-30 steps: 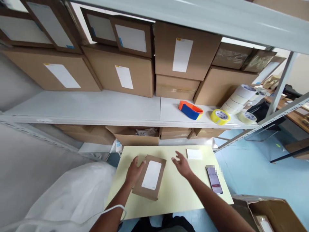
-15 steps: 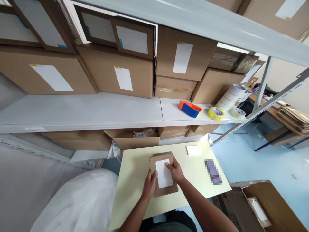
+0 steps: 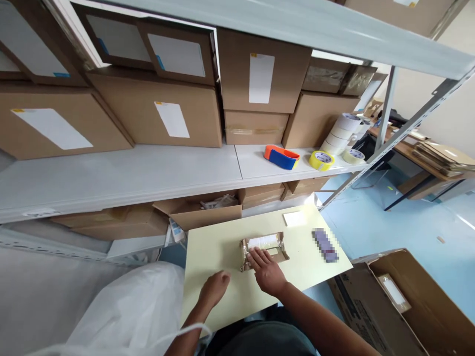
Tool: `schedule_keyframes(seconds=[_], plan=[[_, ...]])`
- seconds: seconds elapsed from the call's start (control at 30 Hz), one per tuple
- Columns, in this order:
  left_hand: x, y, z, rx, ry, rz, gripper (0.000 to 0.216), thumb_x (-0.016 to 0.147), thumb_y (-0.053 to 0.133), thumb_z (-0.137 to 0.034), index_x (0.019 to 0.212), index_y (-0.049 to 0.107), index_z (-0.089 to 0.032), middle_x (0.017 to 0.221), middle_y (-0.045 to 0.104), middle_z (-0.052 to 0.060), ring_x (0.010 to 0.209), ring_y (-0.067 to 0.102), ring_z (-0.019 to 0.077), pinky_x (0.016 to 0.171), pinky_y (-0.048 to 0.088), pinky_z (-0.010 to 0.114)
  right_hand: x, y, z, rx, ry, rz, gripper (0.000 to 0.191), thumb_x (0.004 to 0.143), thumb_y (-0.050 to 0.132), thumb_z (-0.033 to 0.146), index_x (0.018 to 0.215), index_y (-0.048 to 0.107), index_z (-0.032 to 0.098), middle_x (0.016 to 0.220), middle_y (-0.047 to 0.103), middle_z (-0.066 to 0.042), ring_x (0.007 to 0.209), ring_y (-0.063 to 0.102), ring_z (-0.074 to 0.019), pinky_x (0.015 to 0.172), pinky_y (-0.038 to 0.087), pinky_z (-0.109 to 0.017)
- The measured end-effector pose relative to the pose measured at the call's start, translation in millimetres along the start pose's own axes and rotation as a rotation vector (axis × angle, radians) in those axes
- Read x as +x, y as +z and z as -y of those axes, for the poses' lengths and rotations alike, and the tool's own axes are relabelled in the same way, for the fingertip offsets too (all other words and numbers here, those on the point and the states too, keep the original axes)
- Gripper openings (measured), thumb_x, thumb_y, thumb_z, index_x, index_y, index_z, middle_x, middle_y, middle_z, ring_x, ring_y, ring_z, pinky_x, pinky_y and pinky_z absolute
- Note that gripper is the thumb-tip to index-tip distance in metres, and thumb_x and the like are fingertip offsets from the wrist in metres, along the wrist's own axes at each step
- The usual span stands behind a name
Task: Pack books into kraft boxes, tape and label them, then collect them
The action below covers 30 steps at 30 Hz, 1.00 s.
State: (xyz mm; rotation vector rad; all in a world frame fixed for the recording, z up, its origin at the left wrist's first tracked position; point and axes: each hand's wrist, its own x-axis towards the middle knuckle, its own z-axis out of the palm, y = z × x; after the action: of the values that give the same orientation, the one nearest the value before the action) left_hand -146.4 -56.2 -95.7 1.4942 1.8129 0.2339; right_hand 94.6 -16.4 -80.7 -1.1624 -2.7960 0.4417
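Note:
A small cardboard package [image 3: 277, 254] with a white label and a shiny, crinkled clear covering lies flat on the pale yellow table [image 3: 211, 252]. My right hand [image 3: 267, 272] rests on its near left part, fingers stretched out and palm down, hiding some of the surface. Left of the package and apart from it, my left hand [image 3: 215, 289] is closed over the table; whatever its fingers may hold is hidden. A white strand [image 3: 185, 330] crosses my left forearm. Toward the table's right end lie a white card [image 3: 294, 218] and a pixelated dark object [image 3: 325, 244].
Above the table a grey shelf [image 3: 166, 170] carries large cartons [image 3: 156, 111], a blue-and-orange band [image 3: 282, 157] and tape rolls [image 3: 321, 160]. A white bulky bag [image 3: 137, 301] stands at the left. On the lower right is an open carton [image 3: 419, 291] holding a package.
Before, both hands gripped the package upright; now it lies turned sideways with a shiny surface. My left hand has come off it, and my right hand lies flat on it. The view has shifted.

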Motion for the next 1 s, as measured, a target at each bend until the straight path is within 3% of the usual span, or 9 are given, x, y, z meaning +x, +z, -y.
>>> schedule_keyframes(seconds=[0.1, 0.17, 0.27, 0.47, 0.6, 0.7, 0.8, 0.9, 1.0], plan=[[5, -2, -32, 0.076, 0.222, -0.196, 0.046, 0.097, 0.041, -0.029, 0.137, 0.061, -0.021, 0.146, 0.062, 0.011, 0.135, 0.057, 0.0242, 0.112, 0.044, 0.039, 2, -7, 4, 0.037, -0.015, -0.001, 0.076, 0.090, 0.056, 0.021, 0.162, 0.031, 0.015, 0.169, 0.025, -0.015, 0.157, 0.020, -0.0338, 0.127, 0.024, -0.056], [12, 2, -55, 0.185, 0.431, -0.307, 0.053, 0.096, 0.041, -0.026, 0.147, 0.053, -0.018, 0.157, 0.050, 0.012, 0.147, 0.044, 0.0244, 0.121, 0.035, 0.040, 2, -13, 1, 0.044, -0.007, -0.022, 0.076, 0.091, 0.058, 0.021, 0.162, 0.032, 0.017, 0.168, 0.026, -0.014, 0.157, 0.021, -0.0329, 0.127, 0.023, -0.055], [21, 10, -72, 0.382, 0.606, -0.291, 0.056, 0.096, 0.042, -0.025, 0.152, 0.049, -0.016, 0.162, 0.044, 0.013, 0.151, 0.038, 0.0273, 0.124, 0.029, 0.045, -6, -19, -13, 0.021, 0.110, -0.090, 0.074, 0.092, 0.059, 0.024, 0.161, 0.033, 0.018, 0.167, 0.030, -0.015, 0.156, 0.024, -0.0342, 0.126, 0.022, -0.059], [26, 16, -52, 0.641, 0.704, -0.326, 0.065, 0.102, 0.038, -0.044, 0.161, 0.034, -0.016, 0.166, 0.035, 0.012, 0.153, 0.035, 0.0289, 0.122, 0.029, 0.050, -37, -25, -55, 0.029, 0.240, -0.136, 0.073, 0.095, 0.057, 0.026, 0.162, 0.029, 0.018, 0.168, 0.027, -0.013, 0.157, 0.022, -0.0330, 0.125, 0.018, -0.065], [28, 15, -30, 0.720, 0.724, -0.454, 0.067, 0.103, 0.036, -0.043, 0.164, 0.024, -0.018, 0.164, 0.038, 0.012, 0.150, 0.040, 0.0289, 0.119, 0.032, 0.048, -54, -28, -89, 0.240, 0.260, -0.187, 0.068, 0.096, 0.058, 0.034, 0.159, 0.037, 0.020, 0.168, 0.030, -0.014, 0.152, 0.035, -0.0303, 0.120, 0.038, -0.052], [29, 9, -8, 0.750, 0.795, -0.569, 0.072, 0.104, 0.033, -0.048, 0.166, 0.012, -0.018, 0.158, 0.049, 0.014, 0.142, 0.050, 0.0291, 0.116, 0.034, 0.044, -62, -35, -129, 0.389, 0.508, -0.171, 0.056, 0.099, 0.053, 0.038, 0.151, 0.050, 0.017, 0.161, 0.042, -0.018, 0.140, 0.053, -0.0295, 0.113, 0.046, -0.044], [26, -2, 10, 0.787, 0.858, -0.612, 0.072, 0.104, 0.030, -0.050, 0.166, 0.011, -0.018, 0.150, 0.058, 0.014, 0.135, 0.058, 0.0280, 0.117, 0.033, 0.041, -62, -44, -178, 0.400, 0.730, -0.044, 0.054, 0.097, 0.057, 0.033, 0.145, 0.056, 0.011, 0.155, 0.050, -0.021, 0.139, 0.055, -0.0302, 0.115, 0.044, -0.041], [19, -13, 12, 0.813, 0.859, -0.585, 0.070, 0.104, 0.032, -0.048, 0.166, 0.015, -0.019, 0.149, 0.059, 0.014, 0.134, 0.059, 0.0279, 0.119, 0.032, 0.041, -51, -50, -223, 0.398, 0.817, 0.012, 0.054, 0.093, 0.060, 0.029, 0.144, 0.057, 0.010, 0.154, 0.049, -0.022, 0.137, 0.056, -0.0300, 0.113, 0.044, -0.039], [13, -21, -5, 0.809, 0.836, -0.559, 0.072, 0.101, 0.040, -0.042, 0.165, 0.019, -0.019, 0.152, 0.055, 0.016, 0.137, 0.055, 0.0311, 0.118, 0.033, 0.044, -31, -51, -257, 0.414, 0.857, 0.002, 0.058, 0.092, 0.060, 0.028, 0.148, 0.053, 0.013, 0.156, 0.048, -0.019, 0.133, 0.057, -0.0299, 0.110, 0.045, -0.040]])
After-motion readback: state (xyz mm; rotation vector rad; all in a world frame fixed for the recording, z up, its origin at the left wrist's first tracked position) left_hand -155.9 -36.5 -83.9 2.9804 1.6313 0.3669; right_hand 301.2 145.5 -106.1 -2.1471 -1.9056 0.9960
